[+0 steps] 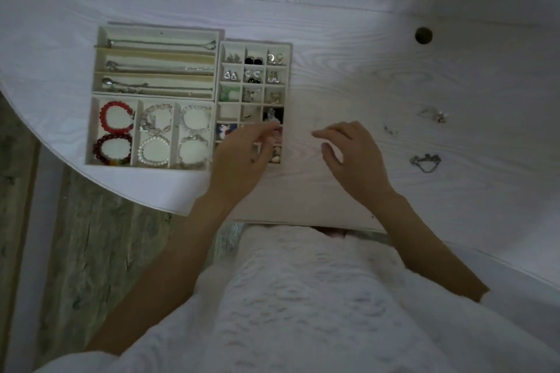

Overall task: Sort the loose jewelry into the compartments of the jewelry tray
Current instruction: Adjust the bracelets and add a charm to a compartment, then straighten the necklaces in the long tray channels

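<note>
Over the small-cell tray's (pixel 288 48) near right corner, left hand (pixel 242 157) fingertips (pixel 269 130) pinch together; any piece held cannot be confirmed. Right hand (pixel 348 154) hovers beside, fingers loosely curled, empty. Recommendation: lower squarely into one cell. Loose pieces (pixel 425 162) remain toward the table's (pixel 333 24) right edge.

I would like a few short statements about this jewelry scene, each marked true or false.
1. The left hand is over the small-compartment tray. True.
2. The right hand rests inside the bracelet tray. False: it is over the bare table, right of the trays.
3. Loose pieces lie on the table right of the hands. True.
4. The red bracelet lies outside any tray. False: it sits in a compartment.
</note>
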{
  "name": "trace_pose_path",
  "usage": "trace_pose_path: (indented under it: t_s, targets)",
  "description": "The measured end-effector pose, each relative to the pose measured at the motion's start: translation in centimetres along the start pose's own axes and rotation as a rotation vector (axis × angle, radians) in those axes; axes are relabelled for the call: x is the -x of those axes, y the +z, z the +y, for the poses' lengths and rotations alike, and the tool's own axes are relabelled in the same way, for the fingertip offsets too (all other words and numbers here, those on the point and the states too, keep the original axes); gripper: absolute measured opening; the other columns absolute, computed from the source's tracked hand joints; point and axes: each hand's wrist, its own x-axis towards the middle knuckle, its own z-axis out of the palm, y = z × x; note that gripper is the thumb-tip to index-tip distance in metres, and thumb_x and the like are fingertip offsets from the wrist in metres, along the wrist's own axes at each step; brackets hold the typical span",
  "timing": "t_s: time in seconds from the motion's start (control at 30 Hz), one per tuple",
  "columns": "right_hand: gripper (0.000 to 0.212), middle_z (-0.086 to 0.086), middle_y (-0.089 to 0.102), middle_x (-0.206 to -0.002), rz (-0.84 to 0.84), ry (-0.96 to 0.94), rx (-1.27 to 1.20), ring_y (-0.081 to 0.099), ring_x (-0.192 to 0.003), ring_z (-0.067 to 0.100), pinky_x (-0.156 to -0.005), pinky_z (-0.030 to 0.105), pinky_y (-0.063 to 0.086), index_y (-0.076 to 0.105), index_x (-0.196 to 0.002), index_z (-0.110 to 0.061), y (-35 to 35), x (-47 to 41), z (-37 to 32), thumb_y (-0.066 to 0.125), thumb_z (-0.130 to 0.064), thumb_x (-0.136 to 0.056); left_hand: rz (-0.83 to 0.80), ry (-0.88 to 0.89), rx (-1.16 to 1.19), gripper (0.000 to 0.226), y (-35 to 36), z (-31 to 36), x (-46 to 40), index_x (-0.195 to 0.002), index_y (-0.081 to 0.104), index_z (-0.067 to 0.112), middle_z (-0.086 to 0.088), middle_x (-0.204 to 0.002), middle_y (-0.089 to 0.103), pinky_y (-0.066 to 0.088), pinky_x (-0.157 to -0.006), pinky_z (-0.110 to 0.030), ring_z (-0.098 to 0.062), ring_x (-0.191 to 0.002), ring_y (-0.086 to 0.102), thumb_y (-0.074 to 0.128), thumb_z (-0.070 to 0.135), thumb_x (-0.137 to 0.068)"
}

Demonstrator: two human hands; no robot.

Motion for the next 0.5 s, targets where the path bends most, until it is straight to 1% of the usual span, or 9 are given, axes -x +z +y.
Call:
trace_pose_path:
  t_s: [0.03, 0.1, 0.13, 0.2, 0.27, 0.37, 0.43, 0.5]
  targets:
    - [0.025, 0.006, 0.065, -0.095, 0.021, 0.073, 0.020, 0.053, -0.090, 0.023, -0.081, 0.030, 0.040, 0.068, -0.106, -0.010, -0.8, 1.4, 1.2, 0.050, -0.012, -0.089, -0.020, 0.097, 0.001, 0.029, 0.7, 1.1, -0.5, -0.113, 0.068, 0.011, 0.001, -0.096, 0.071, 0.048, -0.074, -0.022, -0.009, -0.081, 0.061, 0.049, 0.021, -0.093]
    - [0.023, 0.007, 0.066, -0.100, 0.067, 0.307, 0.058, 0.052, -0.095, 0.020, -0.085, 0.027, 0.037, 0.068, -0.107, -0.011, -3.0, 5.1, 5.1, 0.055, -0.007, -0.088, -0.093, 0.327, -0.022, 0.025, 4.5, 4.1, -1.4, -0.108, 0.070, 0.011, 0.000, -0.093, 0.071, 0.051, -0.073, -0.027, -0.015, -0.081, 0.064, 0.051, 0.015, -0.092]
    - [0.023, 0.008, 0.065, -0.103, 0.089, 0.424, 0.061, 0.052, -0.097, 0.021, -0.086, 0.026, 0.036, 0.068, -0.108, -0.011, -3.7, 6.6, 7.1, 0.057, -0.007, -0.087, -0.136, 0.394, -0.033, 0.025, 6.5, 5.3, -1.9, -0.106, 0.070, 0.011, 0.000, -0.092, 0.071, 0.051, -0.072, -0.028, -0.017, -0.081, 0.064, 0.051, 0.015, -0.091]
    - [0.027, 0.012, 0.061, -0.108, 0.123, 0.595, 0.071, 0.055, -0.099, 0.029, -0.086, 0.029, 0.038, 0.067, -0.109, -0.013, -4.7, 9.0, 10.5, 0.058, -0.007, -0.085, -0.244, 0.425, -0.057, 0.025, 10.5, 7.1, -2.3, -0.105, 0.071, 0.012, 0.000, -0.093, 0.070, 0.051, -0.068, -0.027, -0.019, -0.083, 0.063, 0.052, 0.017, -0.090]
    - [0.032, 0.015, 0.056, -0.113, 0.120, 0.712, 0.067, 0.056, -0.098, 0.034, -0.084, 0.035, 0.044, 0.065, -0.114, -0.014, -5.7, 10.3, 13.3, 0.059, -0.006, -0.084, -0.348, 0.384, -0.098, 0.023, 14.9, 9.0, -2.7, -0.107, 0.069, 0.013, -0.002, -0.098, 0.069, 0.051, -0.065, -0.027, -0.022, -0.089, 0.063, 0.057, 0.018, -0.089]
    - [0.032, 0.016, 0.055, -0.115, 0.086, 0.742, 0.024, 0.058, -0.093, 0.034, -0.078, 0.037, 0.047, 0.063, -0.118, -0.012, -6.5, 10.4, 15.5, 0.058, -0.007, -0.088, -0.409, 0.299, -0.182, 0.023, 20.0, 11.2, -3.8, -0.108, 0.069, 0.011, -0.008, -0.102, 0.067, 0.053, -0.066, -0.035, -0.028, -0.094, 0.062, 0.066, 0.018, -0.086]
    - [0.029, 0.015, 0.056, -0.114, 0.043, 0.682, 0.037, 0.058, -0.094, 0.032, -0.077, 0.035, 0.046, 0.063, -0.118, -0.011, -6.6, 10.0, 16.3, 0.059, -0.010, -0.089, -0.437, 0.248, -0.239, 0.023, 22.3, 12.2, -4.8, -0.102, 0.069, 0.009, -0.010, -0.097, 0.066, 0.054, -0.063, -0.038, -0.031, -0.089, 0.062, 0.071, 0.017, -0.081]
    - [0.024, 0.013, 0.057, -0.109, -0.009, 0.618, 0.060, 0.058, -0.092, 0.030, -0.073, 0.037, 0.047, 0.064, -0.112, -0.011, -6.7, 9.3, 17.0, 0.061, -0.013, -0.088, -0.482, 0.238, -0.265, 0.025, 23.8, 12.8, -5.5, -0.094, 0.068, 0.007, -0.012, -0.090, 0.065, 0.051, -0.059, -0.037, -0.032, -0.081, 0.063, 0.077, 0.017, -0.073]
